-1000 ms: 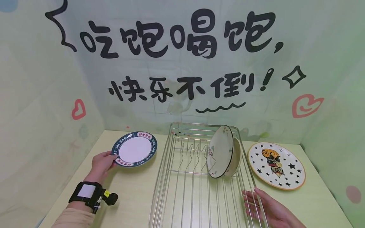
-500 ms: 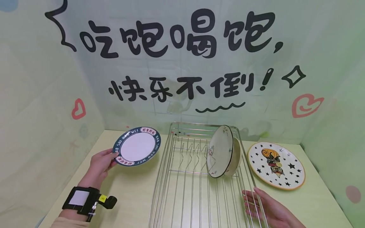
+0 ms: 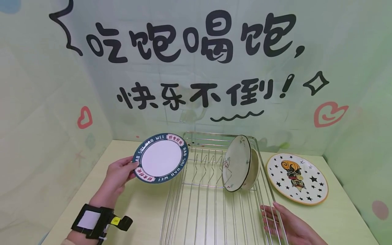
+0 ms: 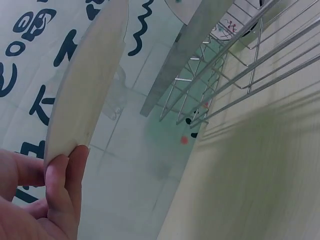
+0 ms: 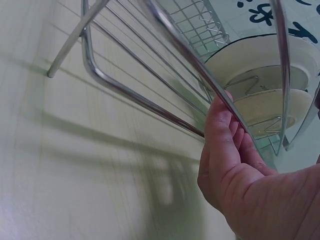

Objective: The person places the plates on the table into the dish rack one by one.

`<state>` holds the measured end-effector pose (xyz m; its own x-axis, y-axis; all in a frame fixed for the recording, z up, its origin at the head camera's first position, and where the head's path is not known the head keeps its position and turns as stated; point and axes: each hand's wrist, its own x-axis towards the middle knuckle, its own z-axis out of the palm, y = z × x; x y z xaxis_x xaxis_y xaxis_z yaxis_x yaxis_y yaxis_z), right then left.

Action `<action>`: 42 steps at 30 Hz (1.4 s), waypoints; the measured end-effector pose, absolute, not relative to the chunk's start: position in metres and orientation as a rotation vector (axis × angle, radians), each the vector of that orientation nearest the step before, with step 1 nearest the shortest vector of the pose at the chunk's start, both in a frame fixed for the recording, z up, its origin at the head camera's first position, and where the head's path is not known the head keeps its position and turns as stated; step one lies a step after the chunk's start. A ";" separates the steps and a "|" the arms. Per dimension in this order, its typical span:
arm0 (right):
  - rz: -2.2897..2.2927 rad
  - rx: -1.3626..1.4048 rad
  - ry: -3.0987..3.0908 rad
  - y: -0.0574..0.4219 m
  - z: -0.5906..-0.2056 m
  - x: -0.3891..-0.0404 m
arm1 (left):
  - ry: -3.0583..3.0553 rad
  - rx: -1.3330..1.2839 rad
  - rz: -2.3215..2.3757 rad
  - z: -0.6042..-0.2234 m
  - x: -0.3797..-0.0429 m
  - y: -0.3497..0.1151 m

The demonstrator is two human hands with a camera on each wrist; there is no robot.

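Note:
My left hand [image 3: 120,174] pinches the near-left rim of a white plate [image 3: 161,158] with a dark blue lettered border. Held above the table and tilted, the plate overlaps the left edge of the wire dish rack [image 3: 206,204] in the head view. In the left wrist view the plate [image 4: 87,85] appears nearly edge-on, its pale underside showing. My right hand [image 3: 289,223] holds the rack's right side near the front, fingers reaching through the wires. Two dishes stand on edge at the rack's back right: a dark-rimmed floral one [image 3: 237,163] and a cream one [image 3: 253,170] behind it.
A white plate with stars and a cartoon cat [image 3: 297,178] lies flat on the table [image 3: 141,211], right of the rack. Upright wire dividers [image 3: 203,166] rise left of the standing dishes. A printed cloth backdrop [image 3: 190,75] encloses the back and sides.
My left hand has lifted the blue-bordered plate and carried it right, toward the rack's back left, tilting it more. My right hand and the standing dishes have stayed put.

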<state>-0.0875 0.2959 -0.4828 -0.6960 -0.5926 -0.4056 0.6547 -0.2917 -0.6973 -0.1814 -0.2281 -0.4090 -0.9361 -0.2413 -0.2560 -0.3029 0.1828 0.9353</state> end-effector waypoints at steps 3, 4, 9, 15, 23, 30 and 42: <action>-2.043 0.086 1.138 0.296 -0.483 -0.087 | 2.380 -0.506 1.895 -0.405 -0.176 -0.220; -2.044 0.084 1.132 0.296 -0.483 -0.087 | 2.381 -0.492 1.892 -0.405 -0.175 -0.217; -2.043 0.063 1.125 0.297 -0.484 -0.086 | 2.362 -0.421 1.911 -0.405 -0.167 -0.203; -2.046 0.079 1.123 0.296 -0.484 -0.086 | 2.316 -0.366 1.946 -0.410 -0.156 -0.187; -2.041 0.119 1.135 0.295 -0.482 -0.085 | 2.270 -0.332 1.943 -0.417 -0.145 -0.172; -2.045 0.106 1.133 0.295 -0.483 -0.086 | 2.220 -0.313 1.941 -0.421 -0.138 -0.161; -2.042 0.039 1.103 0.295 -0.484 -0.086 | 2.186 -0.234 1.907 -0.421 -0.123 -0.144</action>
<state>-0.0862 0.2953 -0.4841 -0.6815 -0.6299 -0.3725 0.6568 -0.3020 -0.6910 -0.1232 -0.1436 -0.4214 -0.9606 0.0307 -0.2763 -0.2696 0.1403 0.9527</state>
